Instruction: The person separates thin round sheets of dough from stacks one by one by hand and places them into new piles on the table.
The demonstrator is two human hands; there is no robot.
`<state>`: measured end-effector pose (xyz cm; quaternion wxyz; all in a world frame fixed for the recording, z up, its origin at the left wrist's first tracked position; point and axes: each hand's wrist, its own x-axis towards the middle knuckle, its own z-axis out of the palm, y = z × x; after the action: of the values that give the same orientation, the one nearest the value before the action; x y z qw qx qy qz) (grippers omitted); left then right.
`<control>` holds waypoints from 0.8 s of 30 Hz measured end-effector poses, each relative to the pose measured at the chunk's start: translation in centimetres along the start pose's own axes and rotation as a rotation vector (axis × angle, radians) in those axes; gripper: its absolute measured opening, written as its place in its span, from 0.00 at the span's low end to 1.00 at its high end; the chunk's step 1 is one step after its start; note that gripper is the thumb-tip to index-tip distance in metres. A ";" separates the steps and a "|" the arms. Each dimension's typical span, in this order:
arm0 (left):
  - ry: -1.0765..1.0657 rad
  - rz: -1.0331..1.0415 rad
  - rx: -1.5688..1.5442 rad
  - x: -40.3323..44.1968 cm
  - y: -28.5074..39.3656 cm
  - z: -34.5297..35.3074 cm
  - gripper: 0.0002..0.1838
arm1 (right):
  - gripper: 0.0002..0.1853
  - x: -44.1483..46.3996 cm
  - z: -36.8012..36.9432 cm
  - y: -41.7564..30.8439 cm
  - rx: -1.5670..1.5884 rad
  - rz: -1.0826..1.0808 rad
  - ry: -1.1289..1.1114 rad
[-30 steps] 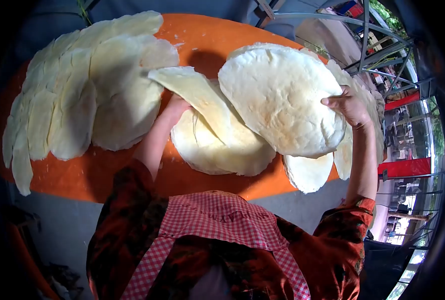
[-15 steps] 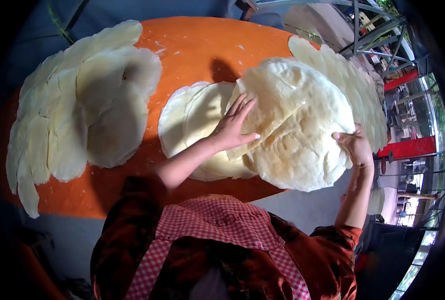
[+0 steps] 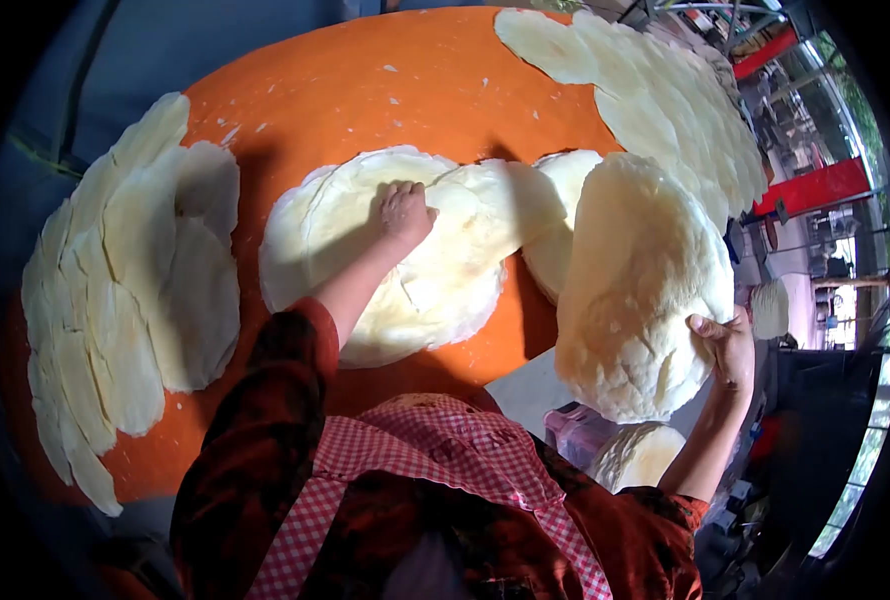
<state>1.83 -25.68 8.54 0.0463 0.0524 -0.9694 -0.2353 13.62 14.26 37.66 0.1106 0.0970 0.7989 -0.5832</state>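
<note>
My right hand [image 3: 730, 350] grips the lower right edge of a thick stack of thin round flatbreads [image 3: 645, 290], thumb on top. The stack is held tilted at the right, over the table's edge. More flatbreads [image 3: 455, 290] lie overlapping in a pile on the orange table in front of me. On this pile rests my left hand [image 3: 408, 212], its fingers curled in and closed on a flatbread near a sheet's edge; the fingertips are partly hidden. Another pale flatbread [image 3: 570, 178] lies between the pile and the held stack.
Rows of overlapping flatbreads [image 3: 115, 300] cover the left end of the orange table [image 3: 365, 80]. Further rows [image 3: 655, 100] spread over the far right. Below the held stack are another round stack [image 3: 637, 455] and a pinkish clear plastic item [image 3: 573, 430].
The stack in my right hand has moved right and down, off the pile. My left hand has left the stack, moved left and closed on the pile. The view has shifted.
</note>
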 end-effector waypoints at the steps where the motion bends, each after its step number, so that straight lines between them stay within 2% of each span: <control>1: -0.016 -0.005 0.000 0.7 0.1 0.5 0.22 | 0.21 -0.5 -0.4 0.7 0.002 0.009 0.023; 2: -0.032 -0.008 0.000 1.4 0.5 0.7 0.21 | 0.18 -1.2 -0.1 1.2 0.057 -0.015 0.077; 5: -0.077 -0.060 -0.028 3.0 1.6 1.3 0.22 | 0.18 -2.6 -0.6 3.0 0.122 0.022 0.102; 8: -0.219 -0.182 -0.190 4.4 2.6 0.8 0.20 | 0.18 -3.4 -0.8 3.9 0.148 0.058 0.123; 11: -0.094 0.122 -0.360 5.6 3.0 1.7 0.18 | 0.17 -3.5 -0.7 4.2 0.136 0.065 0.134; 13: -0.040 0.173 -0.467 5.8 5.7 -4.3 0.16 | 0.17 -3.7 -0.5 4.1 0.109 0.065 0.132; 15: 0.084 0.016 -0.907 2.9 7.6 -12.6 0.15 | 0.16 -3.7 -0.2 3.1 0.096 0.014 0.122; 17: 0.088 -0.103 -1.417 -0.1 6.0 -17.2 0.14 | 0.14 -3.7 0.2 2.0 0.078 -0.059 0.072; 19: 0.180 -0.069 -1.440 -4.3 2.7 -19.3 0.13 | 0.09 -3.6 0.8 -0.2 -0.067 -0.076 0.021; 21: 0.152 -0.253 -1.564 -8.4 -1.4 -17.3 0.15 | 0.10 -2.3 1.5 -2.7 -0.175 -0.085 -0.018; 23: 0.152 -0.476 -1.427 -14.1 -6.6 -11.9 0.18 | 0.09 -1.0 3.9 -5.1 -0.252 -0.163 -0.075; 24: 0.178 -0.655 -1.446 -17.4 -7.1 -10.3 0.19 | 0.10 -0.5 5.5 -6.5 -0.326 -0.201 -0.074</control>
<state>20.77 -34.46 13.19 0.0745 0.3101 -0.5047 -0.8022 12.64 7.11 42.08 0.0954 -0.0242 0.8838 -0.4574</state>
